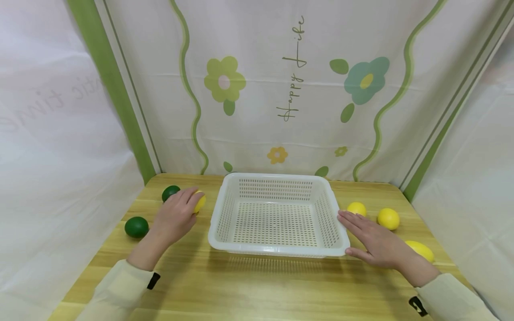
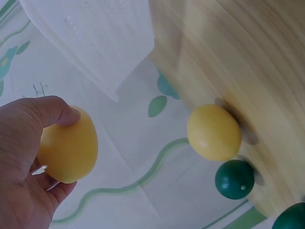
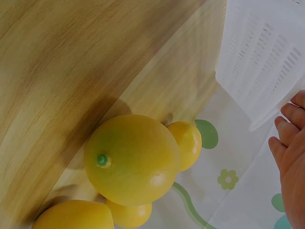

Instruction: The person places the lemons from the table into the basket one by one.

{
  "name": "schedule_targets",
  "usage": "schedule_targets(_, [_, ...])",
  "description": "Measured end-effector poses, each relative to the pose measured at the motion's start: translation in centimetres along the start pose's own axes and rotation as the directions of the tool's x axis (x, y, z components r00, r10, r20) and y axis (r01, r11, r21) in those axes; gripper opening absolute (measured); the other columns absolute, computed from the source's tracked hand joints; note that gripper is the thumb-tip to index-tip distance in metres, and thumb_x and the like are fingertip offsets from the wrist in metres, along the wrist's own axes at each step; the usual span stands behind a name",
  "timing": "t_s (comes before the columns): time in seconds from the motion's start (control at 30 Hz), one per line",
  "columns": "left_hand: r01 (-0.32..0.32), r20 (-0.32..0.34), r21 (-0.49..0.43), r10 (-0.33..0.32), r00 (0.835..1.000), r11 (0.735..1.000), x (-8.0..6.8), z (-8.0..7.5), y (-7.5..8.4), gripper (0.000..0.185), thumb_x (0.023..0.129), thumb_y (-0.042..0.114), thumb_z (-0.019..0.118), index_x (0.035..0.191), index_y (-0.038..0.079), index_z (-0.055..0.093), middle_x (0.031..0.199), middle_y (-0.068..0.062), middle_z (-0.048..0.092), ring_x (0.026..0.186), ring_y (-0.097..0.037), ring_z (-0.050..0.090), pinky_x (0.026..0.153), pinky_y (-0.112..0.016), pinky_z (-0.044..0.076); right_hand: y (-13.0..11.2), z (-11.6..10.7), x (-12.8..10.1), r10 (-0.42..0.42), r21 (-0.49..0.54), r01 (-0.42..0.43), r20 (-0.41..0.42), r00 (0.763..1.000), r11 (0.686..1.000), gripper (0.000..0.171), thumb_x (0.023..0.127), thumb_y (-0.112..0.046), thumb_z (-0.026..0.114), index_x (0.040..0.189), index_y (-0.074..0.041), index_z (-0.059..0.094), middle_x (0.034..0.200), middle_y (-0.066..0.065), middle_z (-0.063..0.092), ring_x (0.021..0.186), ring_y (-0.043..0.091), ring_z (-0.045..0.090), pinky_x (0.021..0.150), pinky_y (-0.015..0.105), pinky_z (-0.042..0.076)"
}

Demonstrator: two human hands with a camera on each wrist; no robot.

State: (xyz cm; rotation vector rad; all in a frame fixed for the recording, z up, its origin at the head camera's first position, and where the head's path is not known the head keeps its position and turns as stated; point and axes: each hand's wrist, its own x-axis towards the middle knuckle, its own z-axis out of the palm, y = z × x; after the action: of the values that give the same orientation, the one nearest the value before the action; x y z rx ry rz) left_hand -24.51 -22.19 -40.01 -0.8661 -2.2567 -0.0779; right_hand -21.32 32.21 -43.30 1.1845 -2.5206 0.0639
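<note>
My left hand [image 1: 176,214] grips a rounded yellow fruit [image 2: 71,148], thumb on one side and fingers curled behind, left of the white plastic basket [image 1: 277,252]. In the left wrist view a second yellow fruit [image 2: 214,132] lies on the table beside a small dark green fruit [image 2: 234,179]. Another dark green fruit [image 1: 136,227] rests nearer the left edge. My right hand [image 1: 375,240] lies with extended fingers against the basket's right rim, holding nothing. Several yellow fruits lie around it, among them a large one with a green stem nub [image 3: 131,160].
The basket, with slotted walls and floor, stands mid-table on the wooden table [image 1: 257,290]. White printed curtains [image 1: 257,133] hang behind the table and on both sides. A yellow fruit [image 1: 388,219] and an elongated yellow one [image 1: 420,250] lie near the right edge.
</note>
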Motion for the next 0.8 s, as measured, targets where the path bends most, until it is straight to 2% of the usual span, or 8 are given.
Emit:
schedule_targets(0.17, [-0.023,0.002,-0.018,0.023,1.000,1.000,0.9,0.2,0.7,0.053,0.064,-0.011,0.072,0.115,-0.004,0.058,0.115,-0.024,0.060,0.101,-0.040,0.060,0.081,-0.050,0.054,-0.1,0.0,0.0,0.003,0.002,-0.003,-0.004,1.000,1.000,0.082,0.088,-0.046,0.067,0.147,0.003,0.037,0.149,0.020,0.039,0.130,0.037,0.043,0.116,0.021,0.006])
schedule_targets(0.33, [-0.052,-0.028,-0.054,0.050,0.998,0.997,2.0,0.6,1.4,0.053,0.063,-0.012,0.072,0.114,-0.005,0.059,0.115,-0.025,0.061,0.101,-0.040,0.061,0.083,-0.051,0.054,-0.1,0.0,0.0,-0.003,-0.003,0.003,-0.007,1.000,1.000,0.082,0.089,-0.046,0.067,0.146,0.003,0.037,0.148,0.020,0.039,0.131,0.037,0.042,0.116,0.022,0.006])
schedule_targets(0.57, [-0.061,0.005,-0.062,0.061,0.998,0.996,3.3,0.9,2.4,0.053,0.065,-0.009,0.075,0.116,-0.002,0.059,0.117,-0.023,0.060,0.104,-0.039,0.060,0.088,-0.049,0.052,0.0,0.0,0.0,-0.008,-0.001,0.008,-0.006,1.000,1.000,0.082,0.089,-0.046,0.067,0.147,0.003,0.036,0.148,0.021,0.039,0.132,0.036,0.041,0.117,0.022,0.006])
schedule_targets(0.8, [-0.115,-0.001,-0.047,0.116,0.993,0.992,4.5,1.5,3.2,0.047,0.068,-0.008,0.070,0.113,-0.003,0.061,0.118,-0.023,0.061,0.104,-0.037,0.060,0.087,-0.046,0.053,-0.1,-0.1,0.0,-0.007,0.001,0.007,-0.005,1.000,1.000,0.081,0.089,-0.046,0.066,0.147,0.003,0.036,0.148,0.021,0.039,0.133,0.035,0.040,0.117,0.023,0.007])
